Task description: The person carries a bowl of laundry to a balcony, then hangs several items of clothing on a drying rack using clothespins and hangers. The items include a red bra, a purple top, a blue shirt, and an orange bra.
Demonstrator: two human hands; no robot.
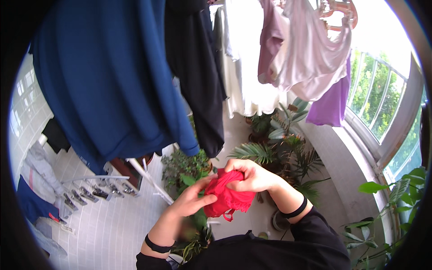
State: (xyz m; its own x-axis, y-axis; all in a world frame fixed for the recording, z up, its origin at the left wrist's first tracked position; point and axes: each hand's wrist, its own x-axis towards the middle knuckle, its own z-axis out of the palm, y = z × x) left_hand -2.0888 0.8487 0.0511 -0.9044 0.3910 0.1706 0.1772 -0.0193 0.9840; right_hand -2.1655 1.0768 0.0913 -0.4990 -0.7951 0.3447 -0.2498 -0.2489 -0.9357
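A bunched red garment (229, 195) with a lacy edge and a small strap loop is held up in front of my chest. My left hand (194, 199) pinches its left side between thumb and fingers. From the upper right, my right hand (251, 175) grips the cloth near its top, thumb and forefinger closed on it. The folds hide what kind of garment it is. Above hang a blue long-sleeved top (111, 84) and black trousers (199, 77), both apart from my hands.
Pink satin garments (303, 50), a purple cloth (332, 98) and a white garment (249, 67) hang farther off. Potted plants (287, 145) stand on the floor ahead. A metal clip hanger (98, 190) is at left, near more hanging clothes (37, 175). Barred windows (374, 91) line the right.
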